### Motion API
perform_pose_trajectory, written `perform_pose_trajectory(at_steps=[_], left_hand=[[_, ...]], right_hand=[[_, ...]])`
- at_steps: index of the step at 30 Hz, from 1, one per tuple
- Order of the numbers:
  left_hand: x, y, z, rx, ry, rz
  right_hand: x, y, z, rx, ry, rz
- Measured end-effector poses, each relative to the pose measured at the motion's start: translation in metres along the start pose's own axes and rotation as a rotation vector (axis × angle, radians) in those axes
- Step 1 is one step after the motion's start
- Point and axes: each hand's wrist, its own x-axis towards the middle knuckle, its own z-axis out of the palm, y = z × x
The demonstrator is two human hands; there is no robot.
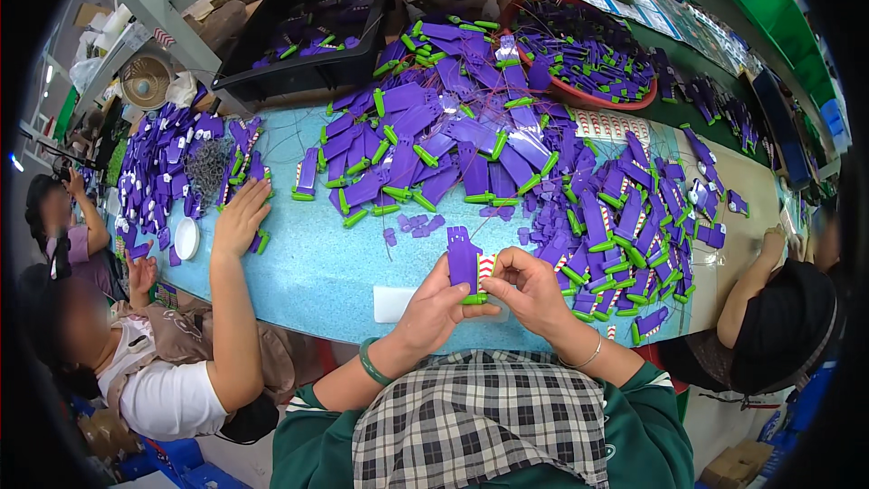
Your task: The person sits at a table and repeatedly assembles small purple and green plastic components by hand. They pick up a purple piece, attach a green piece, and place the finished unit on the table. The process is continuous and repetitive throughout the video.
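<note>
Close to the front edge of the table, my left hand (431, 310) is closed around a flat purple plastic part (463, 261) with a bright green end, held upright. My right hand (532, 292) pinches at its right side, where a red-and-white chevron sticker (487, 265) shows. Whether the sticker lies fully flat on the part cannot be made out. A white flat pad (389, 305) lies on the table, partly behind my left hand. Just beyond my hands are small loose purple pieces (422, 225).
Purple-and-green parts with thin wires are heaped ahead (453, 131) and at right (625, 226). Behind stand a black tray (308, 72) and a red basin (625, 100). A co-worker's hand (243, 217) reaches in from the left, near a white dish (186, 238). Another person sits at right.
</note>
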Motion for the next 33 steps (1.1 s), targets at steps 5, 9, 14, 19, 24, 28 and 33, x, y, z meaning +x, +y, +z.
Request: perform_pose_trajectory(at_steps=[5,9,14,19,24,28,33], left_hand=[[0.000,0.000,0.000,-0.007,-0.013,-0.001],[0.000,-0.002,0.000,0.009,-0.030,0.009],[-0.001,-0.002,0.006,0.285,0.011,0.037],[-0.002,-0.006,0.006,0.320,-0.027,0.084],[-0.004,-0.009,0.004,0.421,-0.051,0.143],[-0.006,-0.016,0.002,0.440,-0.031,0.217],[0.002,-0.014,-0.003,0.015,-0.168,-0.031]], right_hand=[[-0.001,-0.001,-0.001,-0.085,0.000,-0.030],[-0.002,0.001,-0.001,-0.090,0.005,-0.050],[-0.004,0.000,0.000,-0.145,0.026,-0.074],[-0.003,-0.003,0.000,-0.421,0.130,-0.370],[0.000,-0.015,0.004,-0.592,0.204,-0.609],[-0.003,-0.013,0.000,-0.621,0.111,-0.450],[0.004,-0.013,0.005,-0.439,-0.120,-0.090]])
